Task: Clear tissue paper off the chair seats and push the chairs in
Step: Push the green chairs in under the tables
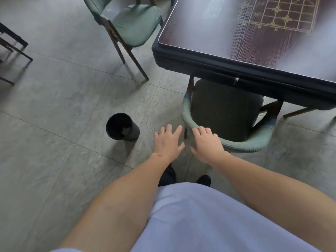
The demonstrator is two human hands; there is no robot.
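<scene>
In the head view, the near chair stands mostly tucked under the dark table, its seat bare of tissue as far as the shadow lets me see. The right hand rests with spread fingers on the curved green backrest at its left end, not clamped around it; the left hand hovers open just beside it, above the floor and touching nothing. Both hands are empty and lie close together, thumbs nearly meeting.

I judge this chair is nearly done, perhaps needing only a last nudge inward. The far chair at the table's left side is pulled well out, angled away from the table. Its green seat shows no tissue that I can make out, so pushing it in looks like the work left.

A black bin stands on the floor tiles left of the hands, apart from both chairs. Inside it lies a pale crumpled scrap, likely tissue paper; otherwise its inside is too dark to read.
</scene>
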